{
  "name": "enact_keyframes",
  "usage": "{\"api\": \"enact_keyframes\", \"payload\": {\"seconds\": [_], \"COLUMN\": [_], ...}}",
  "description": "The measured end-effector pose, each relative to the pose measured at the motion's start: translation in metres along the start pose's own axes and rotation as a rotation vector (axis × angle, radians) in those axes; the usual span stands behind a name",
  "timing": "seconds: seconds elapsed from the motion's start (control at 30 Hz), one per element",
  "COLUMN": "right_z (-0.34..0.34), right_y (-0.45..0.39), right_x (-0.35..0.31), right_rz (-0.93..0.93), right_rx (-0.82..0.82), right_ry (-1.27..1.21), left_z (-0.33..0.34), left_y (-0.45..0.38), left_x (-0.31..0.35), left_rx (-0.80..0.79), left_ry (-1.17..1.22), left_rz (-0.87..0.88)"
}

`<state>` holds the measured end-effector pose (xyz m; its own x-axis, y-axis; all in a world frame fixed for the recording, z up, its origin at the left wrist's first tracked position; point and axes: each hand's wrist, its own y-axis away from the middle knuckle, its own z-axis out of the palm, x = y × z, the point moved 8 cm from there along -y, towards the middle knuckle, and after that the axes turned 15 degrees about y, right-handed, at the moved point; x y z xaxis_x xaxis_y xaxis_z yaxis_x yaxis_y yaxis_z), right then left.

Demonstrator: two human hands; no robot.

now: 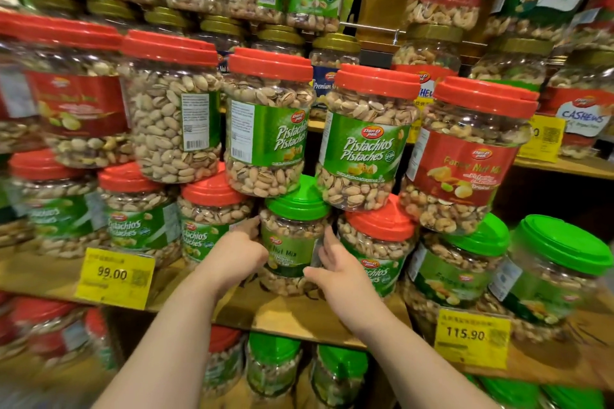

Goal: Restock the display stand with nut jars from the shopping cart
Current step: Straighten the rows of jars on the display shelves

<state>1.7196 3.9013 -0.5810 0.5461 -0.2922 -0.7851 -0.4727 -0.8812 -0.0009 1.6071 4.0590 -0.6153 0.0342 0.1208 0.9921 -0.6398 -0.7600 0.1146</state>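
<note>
1. The left hand [237,251] presses its palm and curled fingers against the left flank of the green-lidded nut mix jar [292,242]; the right hand [335,262] has its fingers laid up the jar's right side with the thumb stretched toward the label, so both hands hold the same jar between them
2. The jar stands straight ahead of the hands, upright, its long axis vertical, on the wooden shelf [299,319], in the gap between a red-lidded pistachio jar [209,219] on its left and another red-lidded jar [375,242] on its right, touching or nearly touching both
3. Both hands are about equally near; I judge the next push goes straight back into the row, and the slot is tight
4. Two pistachio jars [269,123] of the upper tier lean over the green lid [299,199], seemingly resting on it, so a jolt could topple them
5. The jars are clear ribbed plastic, squarish with rounded corners, glossy printed labels and smooth screw lids; likely slippery but rigid
6. Yellow price tags [114,277] hang off the shelf edge; the shopping cart is not in view
</note>
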Motion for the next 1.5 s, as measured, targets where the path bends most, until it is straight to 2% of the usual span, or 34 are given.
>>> {"api": "enact_keyframes", "payload": {"seconds": [0.13,0.3,0.6,0.87,1.13,1.33,1.5], "right_z": [-0.003,-0.006,-0.01,-0.002,-0.01,-0.025,-0.05], "right_y": [-0.001,-0.002,-0.011,-0.01,-0.004,0.016,0.02], "right_x": [0.002,-0.001,0.006,0.009,0.003,-0.005,-0.027], "right_rz": [-0.013,-0.017,0.016,0.024,-0.009,-0.059,-0.149], "right_rx": [-0.043,-0.091,-0.098,-0.098,-0.094,-0.112,-0.165], "right_ry": [-0.027,-0.138,-0.167,-0.199,-0.119,-0.037,0.162], "left_z": [0.012,0.003,0.005,0.01,-0.002,0.008,0.004], "left_y": [0.026,0.032,0.041,0.056,0.052,0.105,0.149], "left_x": [0.025,0.024,0.026,0.036,0.028,0.072,0.104], "left_rx": [-0.021,-0.03,-0.091,-0.08,0.028,0.256,0.41], "left_ry": [0.051,0.017,-0.131,-0.088,-0.233,-0.449,-0.537], "left_rz": [-0.016,-0.067,-0.13,-0.135,-0.075,-0.067,0.005]}}
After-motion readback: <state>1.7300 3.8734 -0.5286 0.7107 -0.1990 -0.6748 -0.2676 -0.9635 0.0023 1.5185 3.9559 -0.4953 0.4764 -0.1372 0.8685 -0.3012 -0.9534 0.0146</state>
